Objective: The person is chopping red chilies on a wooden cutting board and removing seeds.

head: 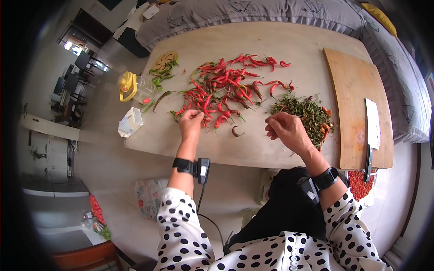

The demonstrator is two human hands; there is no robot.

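My left hand pinches a red chili pepper between thumb and fingertips, at the near edge of a loose heap of red chilies. Some chilies in the heap are green or dark. To the right, my right hand hovers with curled fingers beside a pile of green stems and dried scraps; whether anything small is inside it is hidden. Between the hands lies a single shrivelled brown chili on the pale table.
At right, a kitchen knife lies on a wooden cutting board. Green chilies, a round trivet, a clear plastic jug with yellow handle and a white carton line the left side. Chopped red pieces fill a container below the board.
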